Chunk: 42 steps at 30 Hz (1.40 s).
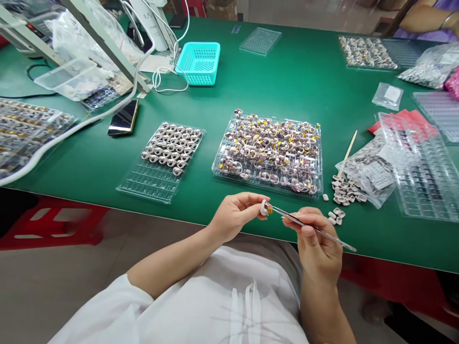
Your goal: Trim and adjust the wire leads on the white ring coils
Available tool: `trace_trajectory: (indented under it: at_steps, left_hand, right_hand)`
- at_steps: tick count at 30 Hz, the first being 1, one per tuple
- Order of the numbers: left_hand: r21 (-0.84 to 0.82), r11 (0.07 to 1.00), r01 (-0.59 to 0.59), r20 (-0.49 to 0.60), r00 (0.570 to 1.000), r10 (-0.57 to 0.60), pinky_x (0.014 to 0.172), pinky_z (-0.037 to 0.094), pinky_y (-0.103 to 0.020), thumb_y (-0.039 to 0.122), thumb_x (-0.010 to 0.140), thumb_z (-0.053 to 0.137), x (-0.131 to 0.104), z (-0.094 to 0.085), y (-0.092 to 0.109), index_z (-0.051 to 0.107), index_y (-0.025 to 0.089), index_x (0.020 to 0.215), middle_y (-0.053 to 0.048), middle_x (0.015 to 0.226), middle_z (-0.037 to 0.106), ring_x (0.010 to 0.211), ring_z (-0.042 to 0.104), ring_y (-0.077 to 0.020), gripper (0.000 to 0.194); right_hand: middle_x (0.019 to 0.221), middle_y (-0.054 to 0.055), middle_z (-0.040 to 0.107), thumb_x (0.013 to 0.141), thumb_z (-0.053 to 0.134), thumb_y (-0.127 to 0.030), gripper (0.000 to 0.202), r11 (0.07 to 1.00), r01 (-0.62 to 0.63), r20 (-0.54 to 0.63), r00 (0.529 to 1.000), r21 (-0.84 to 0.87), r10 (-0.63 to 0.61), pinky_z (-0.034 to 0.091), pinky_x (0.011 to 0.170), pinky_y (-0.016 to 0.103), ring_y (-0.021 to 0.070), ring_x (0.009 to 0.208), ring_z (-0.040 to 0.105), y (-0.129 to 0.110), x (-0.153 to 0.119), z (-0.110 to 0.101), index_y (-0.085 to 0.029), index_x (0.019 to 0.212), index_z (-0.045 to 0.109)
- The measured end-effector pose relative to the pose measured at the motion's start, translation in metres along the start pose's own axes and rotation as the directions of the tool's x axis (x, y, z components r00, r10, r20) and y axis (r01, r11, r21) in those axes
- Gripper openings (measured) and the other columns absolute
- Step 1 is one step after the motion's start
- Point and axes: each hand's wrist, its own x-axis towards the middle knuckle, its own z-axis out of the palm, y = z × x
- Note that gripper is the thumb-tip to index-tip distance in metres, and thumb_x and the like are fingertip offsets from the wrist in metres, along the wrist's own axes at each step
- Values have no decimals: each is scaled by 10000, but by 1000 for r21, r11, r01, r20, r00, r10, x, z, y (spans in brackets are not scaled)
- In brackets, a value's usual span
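Between its thumb and fingers my left hand [236, 213] pinches a small white part [264, 208] that has a yellow piece on its right side. My right hand [317, 234] is closed on metal tweezers [319, 231], whose tips touch or nearly touch the yellow piece. Beyond the hands a clear tray [215, 168] carries many small parts with yellow and dark bits. To its left stands another clear tray [147, 184], its upper part filled with rows of grey-white parts. Loose white pieces [344, 191] lie on the green table right of the large tray.
A turquoise basket [199, 64], a phone [124, 118] and a white cable [82, 124] are at the left. A wooden stick [347, 153], plastic bags [376, 169] and clear trays [423, 177] lie right. Another person's arm [426, 21] shows top right.
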Motion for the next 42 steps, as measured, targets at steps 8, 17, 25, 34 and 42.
trace_trajectory:
  at_steps: [8, 17, 25, 34, 42]
  left_hand:
    - [37, 998, -53, -51, 997, 55, 718, 605, -298, 334, 744, 829, -3, 1, -1, 779, 132, 936, -73, 845, 794, 692, 712, -164, 283]
    - [40, 998, -53, -50, 997, 55, 722, 593, -278, 321, 748, 833, -2, 0, -3, 780, 134, 935, -67, 824, 791, 713, 708, -159, 270]
    - [61, 997, -57, -47, 997, 59, 721, 597, -273, 329, 762, 821, -3, -1, -5, 784, 138, 928, -71, 823, 791, 728, 717, -167, 255]
    - [53, 998, -28, -48, 998, 30, 687, 605, -287, 336, 730, 839, -2, -2, -2, 787, 128, 899, -73, 807, 790, 652, 705, -157, 273]
    - [60, 998, -35, -65, 997, 39, 682, 609, -272, 332, 723, 842, -3, -1, -1, 787, 129, 894, -69, 791, 786, 687, 708, -159, 271]
  right_hand:
    - [1006, 68, 608, 963, 571, -227, 148, 999, 37, -7, 999, -17, -38, 691, 749, 421, 199, 854, 721, 6, -5, 11, -241, 1062, 681]
    - [1007, 57, 592, 969, 568, -249, 123, 1000, 16, -22, 1000, -5, -16, 690, 766, 420, 188, 848, 719, 8, -4, 14, -237, 1039, 668]
    - [975, 51, 618, 964, 574, -231, 125, 999, 30, -59, 998, 18, -29, 693, 719, 402, 190, 824, 729, 10, -4, 21, -237, 1014, 688]
    - [999, 62, 714, 925, 635, -194, 218, 922, 307, 117, 951, -238, -287, 661, 767, 465, 252, 928, 731, 8, -6, 11, -301, 1092, 728]
    - [1010, 64, 717, 933, 612, -177, 211, 973, 185, 75, 982, -140, -176, 658, 756, 458, 242, 903, 732, 12, -5, 9, -293, 1071, 723]
